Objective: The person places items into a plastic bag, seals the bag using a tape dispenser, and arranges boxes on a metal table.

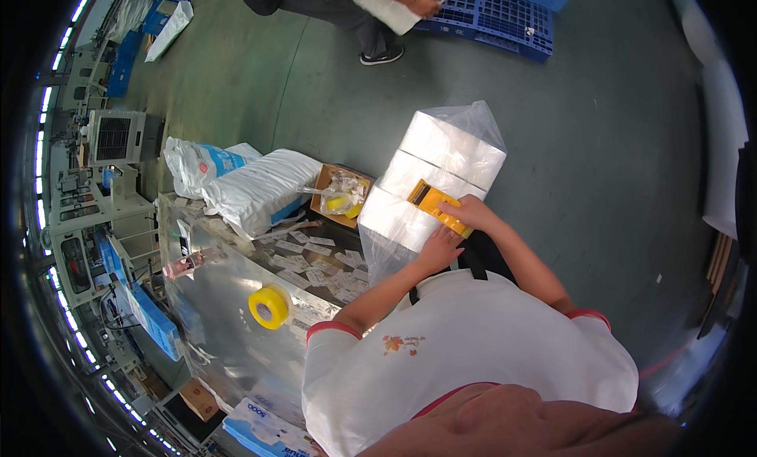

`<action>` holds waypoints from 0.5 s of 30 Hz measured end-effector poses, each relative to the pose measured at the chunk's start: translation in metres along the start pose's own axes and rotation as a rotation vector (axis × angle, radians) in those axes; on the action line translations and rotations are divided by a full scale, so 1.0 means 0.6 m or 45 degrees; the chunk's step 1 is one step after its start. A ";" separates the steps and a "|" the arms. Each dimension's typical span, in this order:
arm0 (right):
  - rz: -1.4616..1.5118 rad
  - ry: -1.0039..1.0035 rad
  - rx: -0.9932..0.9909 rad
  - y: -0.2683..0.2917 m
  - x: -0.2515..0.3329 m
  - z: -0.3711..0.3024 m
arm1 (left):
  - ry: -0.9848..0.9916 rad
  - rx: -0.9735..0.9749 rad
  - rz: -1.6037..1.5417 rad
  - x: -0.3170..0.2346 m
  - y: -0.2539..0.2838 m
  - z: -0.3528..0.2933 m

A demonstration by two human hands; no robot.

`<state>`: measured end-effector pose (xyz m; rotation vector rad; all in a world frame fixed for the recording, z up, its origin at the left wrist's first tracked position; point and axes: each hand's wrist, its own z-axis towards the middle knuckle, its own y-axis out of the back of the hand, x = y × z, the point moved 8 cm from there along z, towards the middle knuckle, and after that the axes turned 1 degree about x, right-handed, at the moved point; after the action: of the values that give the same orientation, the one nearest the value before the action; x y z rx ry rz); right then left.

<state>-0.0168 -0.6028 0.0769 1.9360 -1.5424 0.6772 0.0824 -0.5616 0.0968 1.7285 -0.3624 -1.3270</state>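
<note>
My right hand [471, 213] is closed round the near end of a flat yellow thing with a black band at its far end [432, 200]; its exact kind does not show clearly. It lies over stacked white packs [430, 161] inside a clear plastic bag [482, 119]. Just below it, my left hand [440, 250] rests on the bag's near part with fingers stretched out, close to the yellow thing. Loose clear film hangs down on the bag's left side.
Left of me, a film-covered table [225, 319] bears a yellow tape roll [269, 307], scattered paper labels [315, 260], a cardboard box [364, 187] and white sacks [268, 185]. Ahead, another person [347, 15] holds white material near a blue pallet [505, 19].
</note>
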 end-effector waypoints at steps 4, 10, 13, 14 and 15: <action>-0.285 0.019 -0.104 0.010 -0.031 -0.040 | 0.207 0.190 0.516 0.149 -0.122 -0.057; 0.082 -0.265 0.008 0.121 -0.188 -0.234 | 0.225 0.185 0.472 0.137 -0.113 -0.054; 0.113 -0.362 -0.027 0.148 -0.273 -0.273 | 0.214 0.203 0.496 0.141 -0.123 -0.056; 0.100 -0.391 -0.040 0.148 -0.296 -0.267 | 0.208 0.201 0.506 0.145 -0.126 -0.055; 0.037 -0.420 -0.038 0.143 -0.313 -0.253 | 0.218 0.226 0.487 0.142 -0.125 -0.053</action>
<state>-0.1454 -0.3816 0.0646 2.0841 -1.7665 0.3549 0.1223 -0.5638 -0.0144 1.7929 -0.6905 -0.8869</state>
